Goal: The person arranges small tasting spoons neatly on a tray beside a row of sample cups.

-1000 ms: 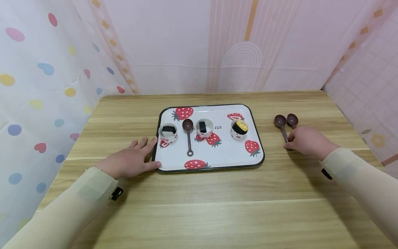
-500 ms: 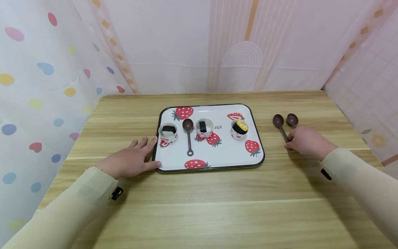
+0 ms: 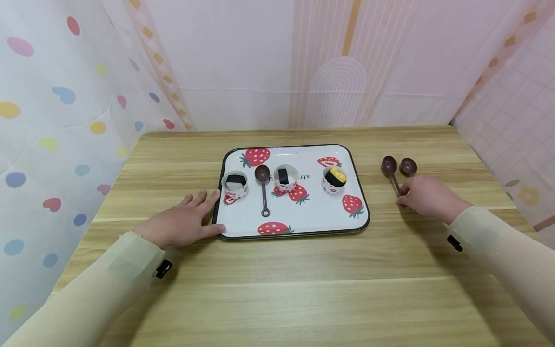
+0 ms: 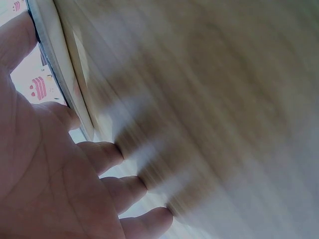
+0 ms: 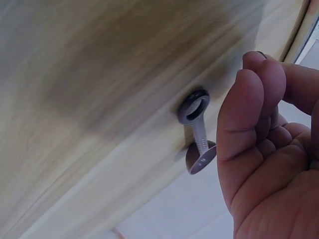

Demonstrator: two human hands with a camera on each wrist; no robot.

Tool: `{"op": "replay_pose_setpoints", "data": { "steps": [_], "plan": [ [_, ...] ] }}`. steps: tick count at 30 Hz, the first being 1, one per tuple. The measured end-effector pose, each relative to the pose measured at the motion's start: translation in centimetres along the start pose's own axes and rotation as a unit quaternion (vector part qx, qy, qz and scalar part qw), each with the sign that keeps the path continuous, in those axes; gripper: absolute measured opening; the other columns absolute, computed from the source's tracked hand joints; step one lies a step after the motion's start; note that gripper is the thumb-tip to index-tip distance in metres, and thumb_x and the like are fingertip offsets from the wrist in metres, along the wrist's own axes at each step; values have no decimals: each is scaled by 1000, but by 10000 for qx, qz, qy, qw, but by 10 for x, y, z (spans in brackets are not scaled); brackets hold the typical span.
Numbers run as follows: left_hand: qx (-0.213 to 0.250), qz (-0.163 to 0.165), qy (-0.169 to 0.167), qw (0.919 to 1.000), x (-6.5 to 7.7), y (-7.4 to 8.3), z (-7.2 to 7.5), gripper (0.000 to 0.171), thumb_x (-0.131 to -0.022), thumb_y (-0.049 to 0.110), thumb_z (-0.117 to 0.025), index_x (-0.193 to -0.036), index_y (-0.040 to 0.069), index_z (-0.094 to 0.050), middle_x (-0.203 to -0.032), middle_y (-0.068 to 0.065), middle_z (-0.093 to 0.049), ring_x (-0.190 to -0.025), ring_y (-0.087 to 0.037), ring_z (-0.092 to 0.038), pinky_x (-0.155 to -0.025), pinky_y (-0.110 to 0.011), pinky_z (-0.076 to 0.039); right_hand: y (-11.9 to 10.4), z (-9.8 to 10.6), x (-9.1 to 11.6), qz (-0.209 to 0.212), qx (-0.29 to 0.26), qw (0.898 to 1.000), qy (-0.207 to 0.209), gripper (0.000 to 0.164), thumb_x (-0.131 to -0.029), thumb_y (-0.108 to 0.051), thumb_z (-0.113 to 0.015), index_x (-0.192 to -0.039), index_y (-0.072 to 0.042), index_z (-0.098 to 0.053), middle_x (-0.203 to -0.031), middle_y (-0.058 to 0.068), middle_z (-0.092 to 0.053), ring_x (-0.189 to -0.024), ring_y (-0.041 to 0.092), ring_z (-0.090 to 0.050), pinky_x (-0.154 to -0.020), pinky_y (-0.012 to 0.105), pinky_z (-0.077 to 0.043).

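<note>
My right hand (image 3: pixel 433 197) pinches the handle of a dark brown measuring spoon (image 3: pixel 389 165) at the right of the table. Its bowl points away from me. A second brown measuring spoon (image 3: pixel 408 167) lies just to its right, its handle hidden behind the hand; the right wrist view shows that spoon's ring end (image 5: pixel 194 105) near the curled fingers. My left hand (image 3: pixel 182 224) lies with spread fingers at the left edge of a white strawberry-print tray (image 3: pixel 312 217), thumb over the rim. On the tray lies another brown measuring spoon (image 3: pixel 262 174).
Three paper cups stand on the tray. The left cup (image 3: pixel 237 192) and the middle cup (image 3: pixel 288 185) hold white pieces with black bands. In the right cup (image 3: pixel 333 187) sits a black piece topped with yellow. Patterned curtains (image 3: pixel 243 62) enclose the wooden table (image 3: pixel 277 289).
The pinched spoon's bowl has shifted slightly left, then back, and now looks narrower, as if turned on its side. The left hand and tray stay put.
</note>
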State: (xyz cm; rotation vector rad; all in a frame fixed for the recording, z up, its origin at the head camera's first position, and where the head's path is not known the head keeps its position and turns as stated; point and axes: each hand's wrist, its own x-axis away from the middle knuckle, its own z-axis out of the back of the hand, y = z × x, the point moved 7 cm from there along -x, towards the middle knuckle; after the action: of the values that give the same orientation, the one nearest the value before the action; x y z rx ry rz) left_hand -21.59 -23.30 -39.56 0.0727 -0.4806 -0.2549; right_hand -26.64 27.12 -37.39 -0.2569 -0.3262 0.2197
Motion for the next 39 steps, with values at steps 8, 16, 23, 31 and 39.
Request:
{"op": "replay_pose_setpoints", "data": {
  "steps": [8,16,23,31,39],
  "plan": [
    [0,13,7,10000,0,-1,0,107,-96,81,-46,-171,14,-9,-173,-31,-11,-155,-63,-11,-117,-74,-34,-7,7,1,68,-13,9997,236,20,-100,-19,-66,-95,-1,-71,-72,0,-68,-62,18,-55,-57,32,-41],
    [-53,-11,27,10000,0,1,1,107,-96,81,-45,-171,13,-10,-172,-32,-13,-153,-65,-13,-115,-75,-35,-23,12,3,-2,-98,9995,302,28,-101,-21,-65,-110,5,-71,-83,6,-74,-68,19,-60,-59,32,-45],
    [-29,61,-9,10000,0,2,1,107,-96,80,-47,-171,14,-10,-172,-32,-12,-153,-65,-13,-114,-75,-35,-39,13,5,73,-328,9987,376,27,-102,-20,-66,-113,4,-72,-86,8,-76,-71,19,-63,-59,33,-47],
    [-71,30,32,10000,0,3,3,107,-96,80,-48,-171,13,-11,-172,-33,-14,-152,-66,-15,-113,-76,-37,-52,13,6,173,-515,9979,358,26,-102,-19,-66,-114,4,-71,-84,7,-76,-68,17,-62,-57,32,-47],
    [-91,30,26,10000,1,4,3,107,-96,80,-48,-171,12,-12,-172,-34,-14,-152,-67,-15,-112,-76,-38,-60,12,6,303,-649,9967,370,24,-102,-18,-66,-112,3,-70,-81,7,-75,-63,15,-60,-55,32,-45]
  ]
}}
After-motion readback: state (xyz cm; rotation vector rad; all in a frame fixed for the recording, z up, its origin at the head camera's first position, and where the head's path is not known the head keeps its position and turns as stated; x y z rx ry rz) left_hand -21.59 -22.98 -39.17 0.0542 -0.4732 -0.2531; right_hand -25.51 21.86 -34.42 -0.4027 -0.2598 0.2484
